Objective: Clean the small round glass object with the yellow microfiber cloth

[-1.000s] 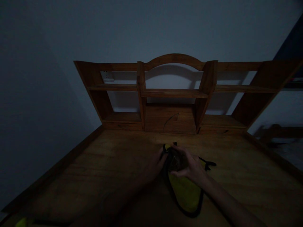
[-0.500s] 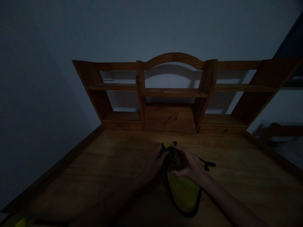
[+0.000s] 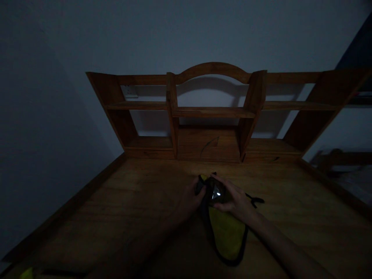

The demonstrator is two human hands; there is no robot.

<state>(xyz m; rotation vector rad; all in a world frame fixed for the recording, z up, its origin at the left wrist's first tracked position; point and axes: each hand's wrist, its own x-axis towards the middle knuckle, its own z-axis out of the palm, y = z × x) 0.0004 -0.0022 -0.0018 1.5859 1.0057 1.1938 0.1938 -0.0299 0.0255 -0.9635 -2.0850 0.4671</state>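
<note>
The scene is very dim. A yellow cloth pouch (image 3: 225,234) with a black edge and black drawstring (image 3: 255,200) lies on the wooden desk (image 3: 122,209). At its far end sits a small dark shiny object (image 3: 215,192) that catches a glint of light. My right hand (image 3: 236,199) is closed around that object from the right. My left hand (image 3: 188,199) grips the pouch's mouth on the left side, fingers curled. What the dark object is cannot be made out.
A wooden hutch (image 3: 212,112) with open shelves stands at the back of the desk against a pale wall. A raised wooden lip runs along the desk's left edge (image 3: 72,209) and right edge (image 3: 334,186). Something yellow (image 3: 26,273) shows at the bottom left corner.
My right hand has turned the dark object slightly, so it now shows a bright glint. Both hands stay at the pouch's mouth; the view has shifted a little.
</note>
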